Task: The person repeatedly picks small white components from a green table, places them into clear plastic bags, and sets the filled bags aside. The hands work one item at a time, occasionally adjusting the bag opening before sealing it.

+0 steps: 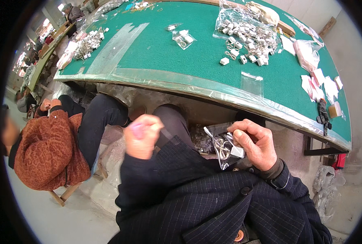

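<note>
My right hand (pixel 256 144) pinches the top of a small clear plastic bag (pixel 223 163) over my lap. Inside it sit a white charger plug (pixel 237 151) and a coiled pale cable (pixel 222 147). My left hand (pixel 143 136) is raised to the left, above my thigh, closed like a fist and blurred by motion. From its fingers a thin clear plastic strip (pixel 168 133) trails toward the bag; the far end of the strip is hard to make out.
A green-topped table (pixel 156 53) stands ahead, bearing a heap of white plugs with cables (pixel 250 40), a filled bag (pixel 184 38) and a flat clear bag (pixel 252 84). A person in a brown patterned jacket (pixel 52 150) sits at left. Plastic bags (pixel 327 191) lie at right.
</note>
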A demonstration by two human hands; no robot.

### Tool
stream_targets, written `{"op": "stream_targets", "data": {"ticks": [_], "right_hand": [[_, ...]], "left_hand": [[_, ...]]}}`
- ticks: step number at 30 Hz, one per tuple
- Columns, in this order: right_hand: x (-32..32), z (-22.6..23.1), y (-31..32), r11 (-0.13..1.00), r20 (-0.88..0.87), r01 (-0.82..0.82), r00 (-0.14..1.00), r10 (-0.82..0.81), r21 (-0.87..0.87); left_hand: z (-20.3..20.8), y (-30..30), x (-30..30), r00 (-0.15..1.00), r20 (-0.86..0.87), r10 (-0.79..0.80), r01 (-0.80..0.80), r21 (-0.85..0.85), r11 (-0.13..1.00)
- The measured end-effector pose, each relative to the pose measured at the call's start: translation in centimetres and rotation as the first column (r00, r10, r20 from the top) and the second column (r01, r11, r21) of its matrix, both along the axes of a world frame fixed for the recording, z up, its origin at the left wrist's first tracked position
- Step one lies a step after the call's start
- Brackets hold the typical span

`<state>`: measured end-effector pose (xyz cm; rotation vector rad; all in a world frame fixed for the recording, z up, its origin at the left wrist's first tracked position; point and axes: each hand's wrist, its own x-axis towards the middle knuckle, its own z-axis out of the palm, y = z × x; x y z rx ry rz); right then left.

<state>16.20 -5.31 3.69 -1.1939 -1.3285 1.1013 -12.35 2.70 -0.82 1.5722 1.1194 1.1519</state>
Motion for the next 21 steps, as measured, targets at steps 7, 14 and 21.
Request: {"op": "stream_targets", "data": {"ticks": [7, 14, 21], "right_hand": [[0.7, -0.6, -0.1, 0.999, -0.058, 0.026, 0.998, -0.029, -0.040], [-0.1, -0.2, -0.1, 0.999, -0.200, 0.036, 0.979, -0.034, 0.005], [0.0, 0.0, -0.7, 0.998, -0.210, 0.056, 0.976, -0.054, 0.004]], "left_hand": [[-4.2, 1.7, -11.3, 0.716, -0.687, 0.125, -0.152, 0.020, 0.988], [3.2, -0.5, 1.4, 0.977, 0.012, -0.215, 0.215, -0.086, 0.973], [3.1, -2.2, 9.0, 0.842, 0.357, -0.405, 0.505, -0.258, 0.824]]}}
